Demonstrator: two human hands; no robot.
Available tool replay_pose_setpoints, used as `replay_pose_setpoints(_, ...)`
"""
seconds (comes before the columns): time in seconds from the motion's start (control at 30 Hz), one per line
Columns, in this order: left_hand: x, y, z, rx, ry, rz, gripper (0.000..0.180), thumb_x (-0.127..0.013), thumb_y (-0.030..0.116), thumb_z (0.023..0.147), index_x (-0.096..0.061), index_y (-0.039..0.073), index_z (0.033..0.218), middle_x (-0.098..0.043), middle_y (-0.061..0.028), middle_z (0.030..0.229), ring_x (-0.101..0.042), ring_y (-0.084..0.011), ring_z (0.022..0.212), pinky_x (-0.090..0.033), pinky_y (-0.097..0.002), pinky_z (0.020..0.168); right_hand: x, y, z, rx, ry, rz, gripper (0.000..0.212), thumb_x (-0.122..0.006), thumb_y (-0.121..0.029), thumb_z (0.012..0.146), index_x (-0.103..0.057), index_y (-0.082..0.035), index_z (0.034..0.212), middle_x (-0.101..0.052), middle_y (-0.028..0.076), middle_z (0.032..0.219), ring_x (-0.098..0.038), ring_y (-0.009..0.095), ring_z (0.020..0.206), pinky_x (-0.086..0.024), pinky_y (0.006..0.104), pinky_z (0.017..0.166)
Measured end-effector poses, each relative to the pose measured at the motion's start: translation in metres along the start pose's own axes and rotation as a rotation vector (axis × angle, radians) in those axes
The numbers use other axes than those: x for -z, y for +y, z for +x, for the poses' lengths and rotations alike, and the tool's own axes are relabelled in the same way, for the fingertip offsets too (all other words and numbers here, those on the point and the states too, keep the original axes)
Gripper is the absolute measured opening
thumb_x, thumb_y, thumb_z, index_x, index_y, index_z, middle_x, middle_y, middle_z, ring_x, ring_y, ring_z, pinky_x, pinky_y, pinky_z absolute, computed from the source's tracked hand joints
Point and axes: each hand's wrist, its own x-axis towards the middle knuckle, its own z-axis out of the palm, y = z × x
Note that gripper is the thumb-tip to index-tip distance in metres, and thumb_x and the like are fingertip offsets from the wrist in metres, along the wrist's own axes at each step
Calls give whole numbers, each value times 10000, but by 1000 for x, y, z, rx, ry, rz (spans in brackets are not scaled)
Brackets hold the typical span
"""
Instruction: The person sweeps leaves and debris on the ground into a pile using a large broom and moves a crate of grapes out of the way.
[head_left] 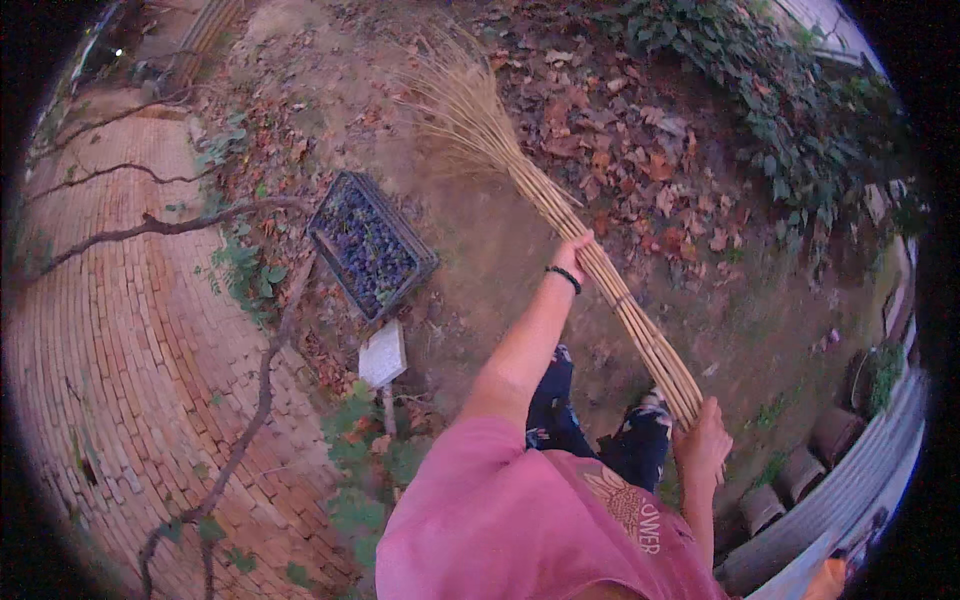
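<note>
A long broom (pixel 628 305) made of bundled tan stalks slants across the view, its bushy twig head (pixel 465 105) spread at the far end over the dirt. My left hand (pixel 572 258), with a dark bracelet at the wrist, is wrapped round the stalks partway up the handle. Near the handle's lower end, close to my body, my right hand (pixel 704 440) grips the bundle; its fingers are partly hidden. Brown dry leaves (pixel 640 150) lie heaped to the right of the broom head.
A dark crate (pixel 425 265) full of purple grapes sits on the ground to the left, with a pale square board (pixel 383 355) beside it. Bare vine branches (pixel 265 375) cross above a brick path (pixel 120 330). Leafy green bushes (pixel 800 130) grow at the far right; several blocks (pixel 800 472) line the near right edge.
</note>
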Motion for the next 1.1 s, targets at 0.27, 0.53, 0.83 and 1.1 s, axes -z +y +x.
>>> replay_pose_setpoints(0.27, 32, -49, -97, 57, 13, -100, 205, -622, 94, 676, -506, 48, 839, -541, -58, 740, -547, -215, 690, -464, -371, 652, 23, 7, -87, -70, -183, 99, 326, -588, -88, 577, -396, -47, 838, -555, 174, 791, -536, 370, 711, -424, 423, 601)
replay_pose_setpoints(0.53, 171, -91, -101, 247, 162, 46, 295, -595, 86, 664, -503, 49, 943, -542, -120, 891, -520, -282, 859, -405, -447, 803, -74, 19, -167, -112, -237, -60, 348, -642, -155, 572, -421, -69, 826, -532, 146, 738, -541, 354, 645, -427, 423, 549)
replay_pose_setpoints(0.83, 81, -100, -158, 142, -26, 389, 224, -551, 181, 730, -484, 16, 867, -544, -143, 796, -539, -286, 771, -443, -410, 716, -100, 50, -269, -406, -422, 625, 441, -659, -289, 560, -440, -89, 885, -575, 146, 746, -568, 328, 671, -448, 401, 623)
replay_pose_setpoints(1.1, 108, -302, -172, 601, -9, 521, 241, -598, 122, 680, -504, 15, 875, -555, -127, 811, -546, -271, 762, -448, -393, 739, -115, 103, -475, -834, -205, 434, 434, -638, -113, 582, -495, -95, 992, -549, 121, 807, -548, 286, 739, -426, 379, 624)
